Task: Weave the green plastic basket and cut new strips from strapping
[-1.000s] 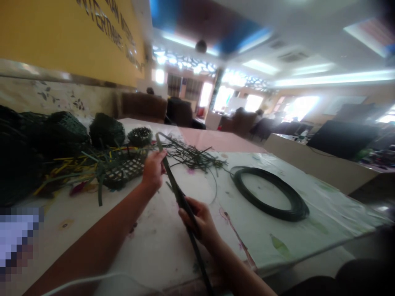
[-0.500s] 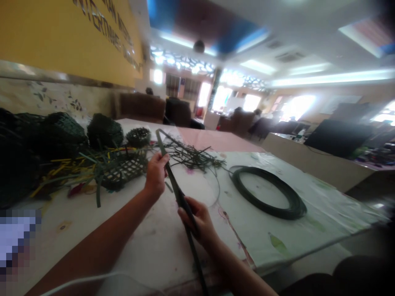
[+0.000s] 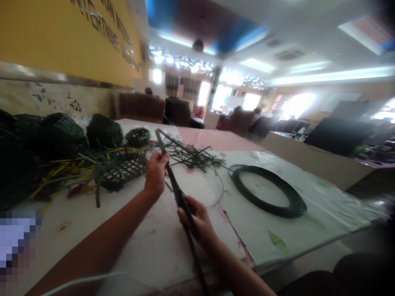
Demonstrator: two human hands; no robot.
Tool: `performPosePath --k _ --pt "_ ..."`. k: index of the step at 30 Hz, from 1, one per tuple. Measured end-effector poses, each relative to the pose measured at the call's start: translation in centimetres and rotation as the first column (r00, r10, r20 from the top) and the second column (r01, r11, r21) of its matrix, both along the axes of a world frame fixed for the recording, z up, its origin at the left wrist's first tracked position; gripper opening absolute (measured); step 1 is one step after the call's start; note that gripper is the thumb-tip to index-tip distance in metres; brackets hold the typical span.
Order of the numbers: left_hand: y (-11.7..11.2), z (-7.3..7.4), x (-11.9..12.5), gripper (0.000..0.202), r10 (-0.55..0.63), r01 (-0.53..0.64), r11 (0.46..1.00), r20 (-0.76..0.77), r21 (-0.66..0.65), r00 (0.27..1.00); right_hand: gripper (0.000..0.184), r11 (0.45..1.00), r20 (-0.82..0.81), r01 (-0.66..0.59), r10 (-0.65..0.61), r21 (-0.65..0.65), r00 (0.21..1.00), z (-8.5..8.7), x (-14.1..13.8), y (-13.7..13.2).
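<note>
My left hand (image 3: 156, 174) is closed round a flat dark green strip (image 3: 171, 176), pinching it with the thumb on top. Above that hand the strip folds sharply, and its other part slants back to the right. Lower down, my right hand (image 3: 199, 220) is closed on a slim dark tool (image 3: 189, 213) that looks like scissors and lies along the strip; its exact kind is hard to make out. Past my right hand the strip runs down to the bottom edge. Behind my hands lies a pile of cut green strips (image 3: 196, 157).
A coil of green strip (image 3: 265, 205) lies on the tablecloth (image 3: 308, 246) to the right. On the left are a flat woven lattice piece (image 3: 126, 169), yellow strips (image 3: 66, 164) and several dark woven pieces (image 3: 104, 130). A white cable (image 3: 89, 278) crosses the near left.
Both hands keep nearly the same place and grip. A thin curved strand on the table beside the coil has shifted slightly to the right.
</note>
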State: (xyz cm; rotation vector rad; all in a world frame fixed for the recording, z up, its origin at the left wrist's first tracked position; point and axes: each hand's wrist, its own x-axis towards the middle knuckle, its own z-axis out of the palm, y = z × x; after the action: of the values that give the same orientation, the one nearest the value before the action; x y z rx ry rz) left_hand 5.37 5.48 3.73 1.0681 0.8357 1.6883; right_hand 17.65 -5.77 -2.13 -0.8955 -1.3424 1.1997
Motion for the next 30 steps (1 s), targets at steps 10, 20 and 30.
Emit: performPosePath --k 10,20,30 --pt "1.3 1.4 -1.7 0.023 0.007 0.012 0.991 0.14 -0.134 0.99 0.02 0.999 0.095 0.012 -0.017 0.051 0.995 1.0 -0.2 -0.4" --pt "-0.3 0.3 0.1 0.027 0.009 -0.01 0.999 0.024 0.033 1.0 0.032 1.0 0.021 0.013 -0.014 0.026 1.0 0.4 0.0 -0.3" --pt "0.8 2.0 -1.6 0.023 0.021 -0.009 0.996 0.123 -0.094 0.992 0.024 0.999 0.099 0.03 -0.034 0.037 0.995 0.4 -0.2 -0.4"
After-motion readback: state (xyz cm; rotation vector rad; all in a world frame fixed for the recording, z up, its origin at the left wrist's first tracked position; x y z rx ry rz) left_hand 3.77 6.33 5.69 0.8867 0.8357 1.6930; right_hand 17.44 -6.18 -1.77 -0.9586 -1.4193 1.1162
